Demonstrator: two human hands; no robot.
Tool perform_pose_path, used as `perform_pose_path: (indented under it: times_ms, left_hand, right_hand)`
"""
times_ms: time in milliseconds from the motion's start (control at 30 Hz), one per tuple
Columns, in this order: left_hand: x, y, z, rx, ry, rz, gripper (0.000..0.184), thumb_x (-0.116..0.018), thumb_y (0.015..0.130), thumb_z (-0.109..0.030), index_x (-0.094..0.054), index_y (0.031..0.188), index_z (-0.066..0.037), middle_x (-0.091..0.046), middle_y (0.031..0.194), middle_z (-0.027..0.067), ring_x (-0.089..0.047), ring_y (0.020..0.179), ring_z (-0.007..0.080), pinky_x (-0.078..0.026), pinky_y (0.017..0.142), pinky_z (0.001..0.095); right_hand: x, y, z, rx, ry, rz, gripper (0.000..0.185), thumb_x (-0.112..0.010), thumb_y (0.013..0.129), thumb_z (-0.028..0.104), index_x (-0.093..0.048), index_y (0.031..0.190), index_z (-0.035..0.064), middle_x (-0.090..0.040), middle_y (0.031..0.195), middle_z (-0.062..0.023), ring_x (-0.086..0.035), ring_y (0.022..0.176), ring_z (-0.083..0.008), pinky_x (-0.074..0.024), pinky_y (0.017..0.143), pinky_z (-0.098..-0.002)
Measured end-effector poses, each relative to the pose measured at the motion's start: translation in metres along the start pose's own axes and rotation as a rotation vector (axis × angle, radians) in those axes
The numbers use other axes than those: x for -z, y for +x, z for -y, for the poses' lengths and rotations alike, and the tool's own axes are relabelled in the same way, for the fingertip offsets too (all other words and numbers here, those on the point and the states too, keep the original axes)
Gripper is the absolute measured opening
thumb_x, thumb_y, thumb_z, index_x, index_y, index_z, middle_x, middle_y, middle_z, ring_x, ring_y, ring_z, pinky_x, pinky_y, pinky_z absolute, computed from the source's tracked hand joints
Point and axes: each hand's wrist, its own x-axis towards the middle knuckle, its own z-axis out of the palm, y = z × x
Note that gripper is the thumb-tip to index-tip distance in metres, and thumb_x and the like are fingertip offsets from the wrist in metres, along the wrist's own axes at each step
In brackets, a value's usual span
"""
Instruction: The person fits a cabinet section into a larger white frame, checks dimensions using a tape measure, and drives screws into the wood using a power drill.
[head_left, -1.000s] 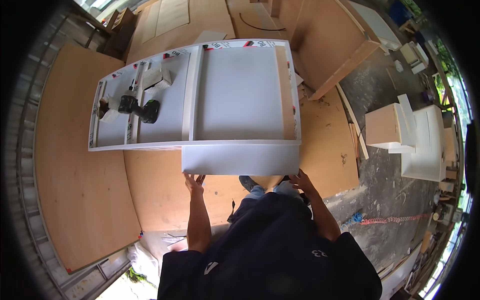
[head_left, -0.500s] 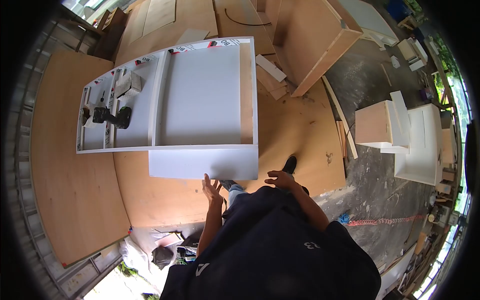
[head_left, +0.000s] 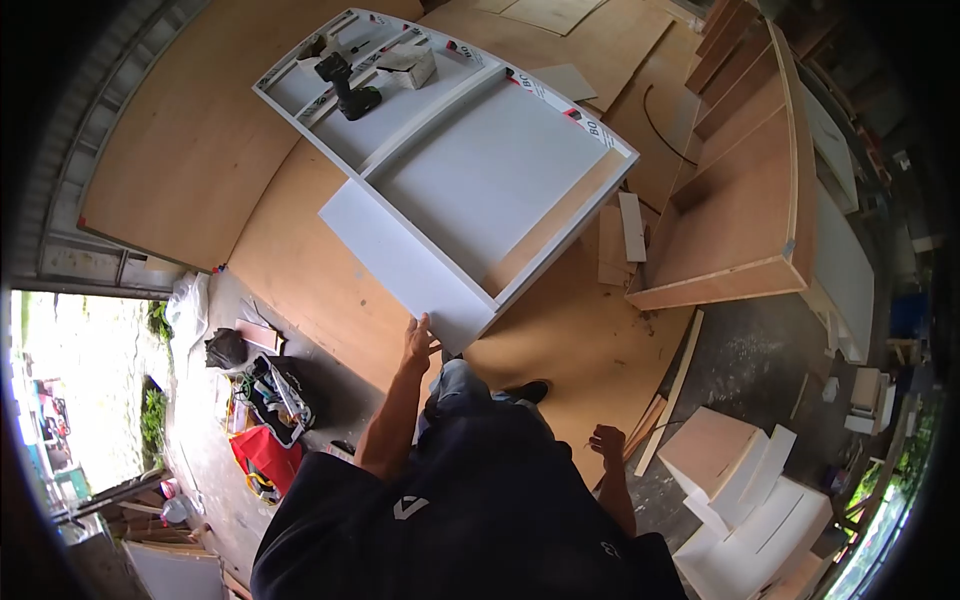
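Observation:
My left hand is at the near edge of a white panel, the thumb over its top face and the fingers curled at the edge, partly hidden. This panel juts out from beneath a white cabinet frame with inner dividers. My right hand hangs out to the side above the floor, away from the frame, its fingers loosely bent and apart with nothing visible in them. On the frame's far compartments lie a black cordless drill and a small worn box.
An open wooden cabinet carcass stands at the right. White box parts lie at the lower right. Long wood strips rest on the floor by my right hand. An open tool bag and a red bag are at the left.
My view has turned, so the frame now slants and the tool bag shows. My right hand has moved away from the panel, out to the right. My left hand stays at the panel's edge.

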Motion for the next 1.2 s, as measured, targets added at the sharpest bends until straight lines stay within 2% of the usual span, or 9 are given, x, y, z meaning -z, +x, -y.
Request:
perform_pose_path:
  times_ms: [100,167,367,533,700,833,867,933,1200]
  left_hand:
    - [0.012,0.005,-0.008,-0.016,-0.074,-0.049,0.06,-0.047,0.1,-0.04,-0.032,0.146,-0.005,-0.044,0.144,0.0181,-0.057,0.116,0.0374,-0.051,0.086,0.0488]
    - [0.022,0.013,-0.009,-0.06,-0.135,-0.197,0.07,-0.048,0.098,-0.043,-0.028,0.147,0.002,-0.043,0.143,0.027,-0.055,0.118,0.0419,-0.05,0.09,0.0505]
    - [0.058,0.052,-0.053,-0.167,-0.298,-0.39,0.071,-0.051,0.098,-0.041,-0.027,0.148,0.002,-0.041,0.145,0.026,-0.055,0.12,0.0398,-0.051,0.085,0.0467]
    - [0.091,0.13,-0.113,-0.285,-0.292,-0.491,0.075,-0.054,0.097,-0.041,-0.021,0.152,-0.002,-0.036,0.15,0.0239,-0.049,0.127,0.0403,-0.048,0.091,0.0463]
    - [0.118,0.203,-0.22,-0.766,0.339,-0.674,0.063,-0.052,0.098,-0.041,-0.04,0.142,0.003,-0.044,0.144,0.0256,-0.051,0.125,0.0383,-0.04,0.104,0.044]
    - [0.114,0.23,-0.276,-0.561,0.338,-0.313,0.044,-0.054,0.098,-0.037,-0.062,0.123,-0.003,-0.067,0.112,0.0186,-0.06,0.109,0.0316,-0.037,0.102,0.0452]
    - [0.111,0.235,-0.278,-0.553,0.339,-0.302,0.044,-0.054,0.098,-0.037,-0.062,0.123,-0.003,-0.067,0.112,0.0186,-0.06,0.109,0.0316,-0.037,0.102,0.0452]
    - [0.108,0.242,-0.27,-0.684,0.974,-0.344,0.035,-0.054,0.097,-0.036,-0.066,0.12,-0.012,-0.07,0.105,0.0095,-0.062,0.1,0.0274,-0.039,0.094,0.0419]
    - [0.108,0.241,-0.263,-0.76,1.005,-0.416,0.03,-0.056,0.097,-0.033,-0.067,0.121,-0.02,-0.069,0.101,0.0013,-0.061,0.09,0.021,-0.037,0.089,0.0396]
  right_hand:
    - [-0.044,-0.004,0.038,0.17,-0.175,-0.205,0.022,-0.064,0.089,0.019,-0.066,0.099,-0.0007,-0.066,0.081,-0.0101,-0.067,0.064,-0.0214,-0.0493,0.049,-0.0269]
    - [-0.07,0.003,0.058,0.186,-0.227,-0.057,0.023,-0.062,0.091,0.016,-0.064,0.107,-0.0017,-0.067,0.087,-0.0128,-0.069,0.07,-0.0228,-0.0552,0.058,-0.0314]
    - [-0.201,0.017,0.075,0.135,-0.513,0.103,0.022,-0.061,0.093,0.017,-0.063,0.107,-0.0002,-0.068,0.091,-0.0105,-0.07,0.08,-0.0218,-0.0557,0.068,-0.032]
    - [-0.297,0.005,0.069,-0.152,-0.283,0.084,0.057,-0.047,0.099,0.044,-0.05,0.128,-0.005,-0.062,0.115,-0.0198,-0.063,0.105,-0.0324,-0.0543,0.084,-0.045]
    - [-0.368,0.005,0.021,-0.128,-0.072,0.02,0.064,-0.039,0.1,0.051,-0.045,0.133,-0.0032,-0.055,0.125,-0.0205,-0.059,0.108,-0.0346,-0.0527,0.086,-0.0492]
    - [-0.439,-0.028,0.066,-0.265,0.313,0.36,0.053,-0.039,0.101,0.045,-0.045,0.133,0.0039,-0.055,0.126,-0.0146,-0.059,0.107,-0.0308,-0.0544,0.083,-0.0451]
    - [-0.441,-0.025,0.067,-0.253,0.302,0.323,0.053,-0.039,0.101,0.045,-0.045,0.134,0.0039,-0.055,0.126,-0.0146,-0.059,0.107,-0.0307,-0.0543,0.084,-0.045]
    - [-0.445,-0.023,0.066,-0.204,0.248,0.172,0.053,-0.039,0.101,0.045,-0.045,0.134,0.004,-0.055,0.125,-0.0145,-0.059,0.107,-0.0306,-0.0543,0.084,-0.0448]
    - [-0.449,-0.019,0.06,-0.123,0.103,-0.112,0.053,-0.039,0.102,0.045,-0.044,0.135,0.0041,-0.055,0.125,-0.0143,-0.059,0.109,-0.0302,-0.0542,0.086,-0.044]
